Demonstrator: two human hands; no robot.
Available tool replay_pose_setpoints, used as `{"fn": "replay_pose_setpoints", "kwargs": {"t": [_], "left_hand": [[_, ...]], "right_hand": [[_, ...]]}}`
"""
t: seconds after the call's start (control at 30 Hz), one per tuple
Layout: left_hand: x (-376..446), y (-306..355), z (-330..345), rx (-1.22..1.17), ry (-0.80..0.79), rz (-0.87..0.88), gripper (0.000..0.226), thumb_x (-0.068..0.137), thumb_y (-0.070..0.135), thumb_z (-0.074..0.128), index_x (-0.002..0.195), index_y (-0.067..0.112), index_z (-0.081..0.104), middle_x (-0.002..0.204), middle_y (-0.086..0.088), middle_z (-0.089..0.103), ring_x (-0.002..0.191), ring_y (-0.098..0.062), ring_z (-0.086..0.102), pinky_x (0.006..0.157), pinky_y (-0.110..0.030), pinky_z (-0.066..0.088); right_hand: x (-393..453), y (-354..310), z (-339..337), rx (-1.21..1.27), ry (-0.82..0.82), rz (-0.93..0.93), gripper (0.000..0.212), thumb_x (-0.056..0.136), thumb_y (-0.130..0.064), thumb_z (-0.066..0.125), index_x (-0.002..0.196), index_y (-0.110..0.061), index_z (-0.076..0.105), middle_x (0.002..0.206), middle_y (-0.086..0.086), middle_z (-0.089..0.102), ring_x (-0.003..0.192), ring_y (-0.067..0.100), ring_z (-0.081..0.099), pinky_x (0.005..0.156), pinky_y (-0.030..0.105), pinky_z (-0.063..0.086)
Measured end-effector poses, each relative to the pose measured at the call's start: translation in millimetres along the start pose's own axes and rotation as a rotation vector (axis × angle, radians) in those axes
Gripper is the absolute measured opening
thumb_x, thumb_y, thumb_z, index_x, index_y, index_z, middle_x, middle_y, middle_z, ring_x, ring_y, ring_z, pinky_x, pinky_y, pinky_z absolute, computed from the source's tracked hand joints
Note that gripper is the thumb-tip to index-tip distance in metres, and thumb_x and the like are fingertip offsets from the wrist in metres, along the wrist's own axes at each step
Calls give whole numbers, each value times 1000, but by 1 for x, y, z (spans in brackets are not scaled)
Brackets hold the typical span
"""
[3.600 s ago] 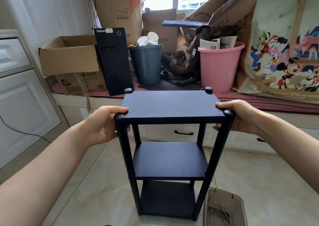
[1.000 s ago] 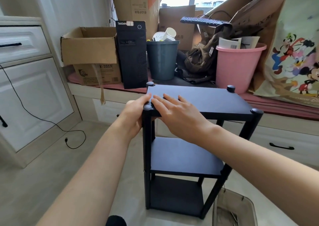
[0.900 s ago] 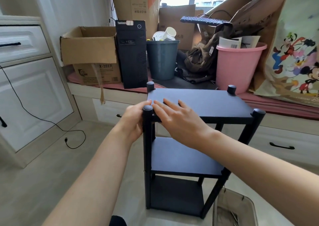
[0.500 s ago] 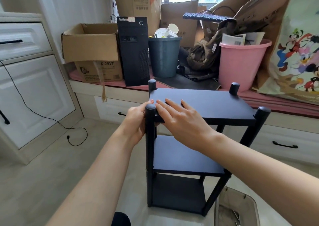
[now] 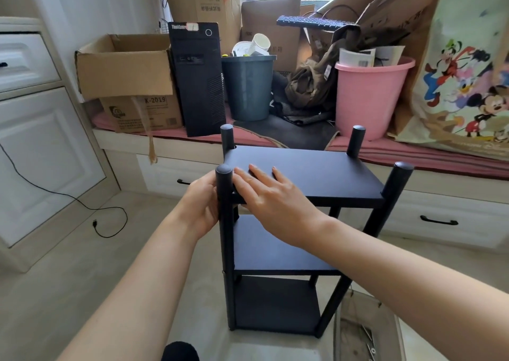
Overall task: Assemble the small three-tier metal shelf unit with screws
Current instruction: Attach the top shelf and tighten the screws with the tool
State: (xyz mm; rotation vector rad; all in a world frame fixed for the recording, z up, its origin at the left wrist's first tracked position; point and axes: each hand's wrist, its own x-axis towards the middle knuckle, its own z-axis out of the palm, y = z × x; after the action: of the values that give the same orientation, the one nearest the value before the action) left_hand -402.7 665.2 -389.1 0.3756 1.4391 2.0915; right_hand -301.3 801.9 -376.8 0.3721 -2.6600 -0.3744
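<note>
The small black three-tier metal shelf unit [image 5: 289,250] stands upright on the floor; the left hand [image 5: 202,206] grips its near left post; the right hand [image 5: 271,195] presses flat, fingers straight, on the top tier.

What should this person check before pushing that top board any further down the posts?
1. Shelf unit standing upright on the floor: ok.
2. Left hand gripping the near-left post: ok.
3. Right hand flat on the top board, fingers straight: ok.
4. Top board level: not ok, all four post tops stick up above it, unevenly.
5. Screws holding the board: cannot tell, none visible.
6. Tray on the floor clear of the legs: ok.
</note>
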Motion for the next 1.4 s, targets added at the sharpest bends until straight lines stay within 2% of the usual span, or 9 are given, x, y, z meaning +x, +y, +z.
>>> {"fn": "replay_pose_setpoints", "kwargs": {"t": [0.23,0.33,0.43,0.53,0.73,0.9,1.17,1.3,1.4], "left_hand": [[2,-3,4,-45,42,-36,45,101,22,56,64,15,80,70,0,71,64,-12,71,60,-28,58],[2,-2,3,-38,114,-66,29,97,24,62,72,17,73,67,2,53,66,-12,57,86,-31,51],[2,-2,1,-71,84,-100,20,97,25,63,107,8,66,104,-10,55,102,-24,53,114,-43,38],[1,0,4,-110,78,-110,27,98,24,62,119,7,62,119,-8,49,111,-25,49,119,-45,34],[-1,1,8,-141,97,-113,24,99,20,59,121,11,54,112,-7,44,109,-21,42,116,-36,32],[-7,1,11,-202,99,-129,30,102,20,55,130,9,56,112,-5,49,113,-19,46,120,-35,32],[-13,2,13,-204,107,-148,16,101,20,56,94,10,67,73,3,56,90,-14,56,109,-30,43],[-13,2,11,-215,109,-147,22,100,21,56,92,9,73,79,2,59,90,-14,59,103,-29,47],[-14,3,11,-249,99,-164,28,100,21,56,122,6,66,106,-1,58,110,-16,56,113,-32,40]], "right_hand": [[-16,0,-13,66,203,40,42,94,-25,64,130,-2,60,133,11,62,130,32,53,104,47,47],[-49,5,-15,250,477,222,26,93,-31,62,97,-7,70,93,3,70,95,27,65,79,38,55],[-85,26,-17,335,519,494,20,90,-24,69,84,-6,63,82,3,63,81,25,56,70,42,52],[-113,59,-22,162,505,627,25,85,-20,75,99,-2,64,98,11,63,94,32,55,81,48,50],[-147,86,-17,-101,242,670,89,72,-41,83,142,-3,42,141,22,43,125,44,45,104,52,40],[-160,90,-12,-11,139,770,119,66,-34,89,156,-8,16,149,26,31,121,47,50,91,54,53],[-146,82,-7,189,282,812,89,87,-30,72,155,-10,17,142,19,51,85,47,68,64,50,53],[-148,84,-7,223,307,795,85,89,-31,70,153,-13,16,126,19,62,86,46,67,71,54,55],[-148,87,-5,306,351,795,83,89,-24,72,148,-18,15,91,11,67,77,41,66,73,52,53]]}}
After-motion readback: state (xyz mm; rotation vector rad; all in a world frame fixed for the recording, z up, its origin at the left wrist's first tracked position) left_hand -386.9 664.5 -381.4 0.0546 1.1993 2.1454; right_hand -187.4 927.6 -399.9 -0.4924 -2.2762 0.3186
